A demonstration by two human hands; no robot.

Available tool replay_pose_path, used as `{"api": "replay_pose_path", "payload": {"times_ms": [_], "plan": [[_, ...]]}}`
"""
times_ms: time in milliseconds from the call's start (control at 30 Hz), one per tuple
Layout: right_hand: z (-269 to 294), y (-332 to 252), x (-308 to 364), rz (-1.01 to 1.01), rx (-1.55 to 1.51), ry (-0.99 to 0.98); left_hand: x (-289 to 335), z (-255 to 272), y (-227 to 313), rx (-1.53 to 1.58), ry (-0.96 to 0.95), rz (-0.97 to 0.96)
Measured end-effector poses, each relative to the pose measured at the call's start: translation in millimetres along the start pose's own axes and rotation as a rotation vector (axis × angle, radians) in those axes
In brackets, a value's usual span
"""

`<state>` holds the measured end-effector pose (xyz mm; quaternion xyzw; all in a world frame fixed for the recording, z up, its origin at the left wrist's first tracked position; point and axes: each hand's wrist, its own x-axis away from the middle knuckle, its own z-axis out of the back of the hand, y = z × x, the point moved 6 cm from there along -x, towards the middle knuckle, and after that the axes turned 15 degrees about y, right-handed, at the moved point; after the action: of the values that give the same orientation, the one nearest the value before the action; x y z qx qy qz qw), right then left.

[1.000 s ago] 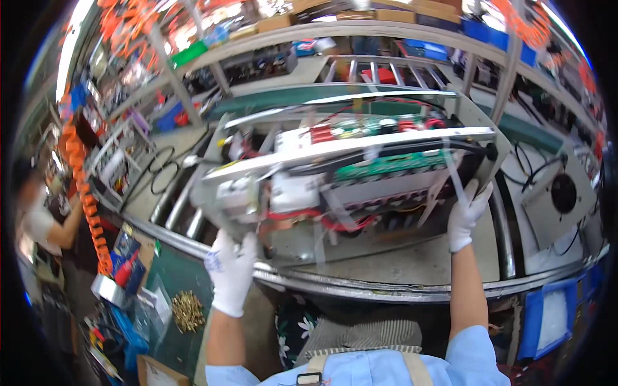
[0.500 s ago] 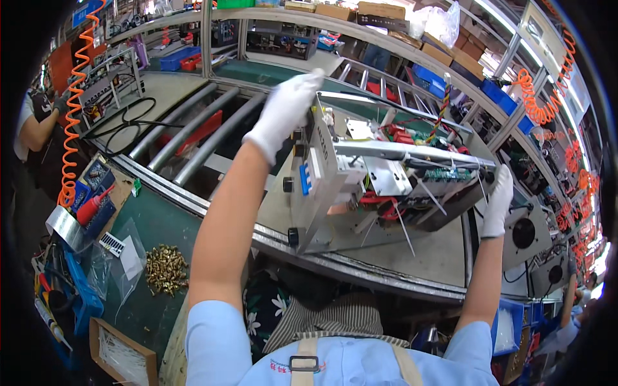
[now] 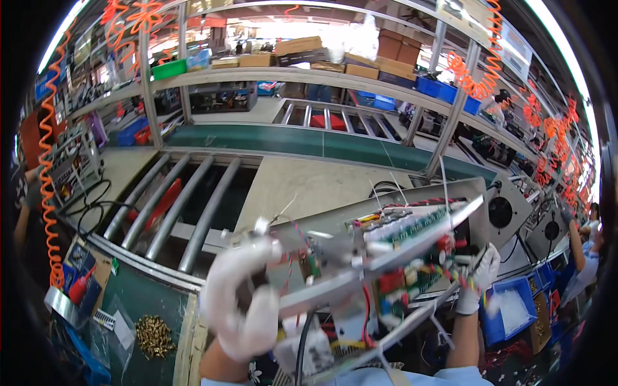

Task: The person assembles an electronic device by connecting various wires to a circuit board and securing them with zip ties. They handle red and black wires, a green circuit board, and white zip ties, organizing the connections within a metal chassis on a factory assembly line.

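An open metal chassis [image 3: 322, 291] is tilted up in front of me, its rails slanting up to the right. Green circuit boards [image 3: 412, 283], coloured wires and pale cable ties show inside it. At its left end my left hand [image 3: 241, 299], in a white glove, is curled around the frame; motion smears the fingers. The chassis hides part of that grip. My right hand [image 3: 479, 276], also gloved, is closed on the right end of the near rail, beside a bundle of twisted wires.
Metal rollers [image 3: 212, 215] lie left of a pale worktop [image 3: 302, 193]. Brass screws [image 3: 154, 336] are heaped on the green mat at lower left. A blue bin [image 3: 515, 315] stands at right, below grey fan housings [image 3: 502, 212]. Another person's arm [image 3: 575, 241] shows far right.
The chassis has turned and tipped, with its near side now lower and closer to me. Both hands moved down with it. The head view has shifted, showing more of the shelves.
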<state>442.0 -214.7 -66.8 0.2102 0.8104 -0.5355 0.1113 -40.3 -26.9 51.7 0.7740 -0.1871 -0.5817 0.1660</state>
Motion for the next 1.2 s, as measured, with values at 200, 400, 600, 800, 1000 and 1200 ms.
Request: {"api": "replay_pose_path", "payload": {"times_ms": [200, 400, 600, 800, 1000, 1200], "plan": [[34.2, 25.8, 18.8, -0.078, -0.089, 0.113, 47.2, 15.3, 20.7, -0.046, 0.098, 0.016], [44.2, 18.9, 15.6, -0.158, -0.125, 0.105, 45.1, 17.9, 17.3, -0.080, 0.007, -0.056], [-51.4, -52.4, 24.4, 0.234, 0.198, -0.117, -25.3, -17.8, -41.0, -0.166, -0.027, -0.186], [-181.2, -31.8, -26.6, 0.624, 0.336, -0.422, -100.6, -4.9, -111.0, -0.487, -0.426, -0.158], [-219.9, -52.9, -2.5, 0.729, 0.616, -0.365, -55.7, -42.1, -50.7, -0.910, -0.196, -0.450], [-236.7, -67.6, 93.1, 0.745, 0.300, -0.428, -99.6, 57.3, -83.0, -0.991, -0.049, -0.280]]}}
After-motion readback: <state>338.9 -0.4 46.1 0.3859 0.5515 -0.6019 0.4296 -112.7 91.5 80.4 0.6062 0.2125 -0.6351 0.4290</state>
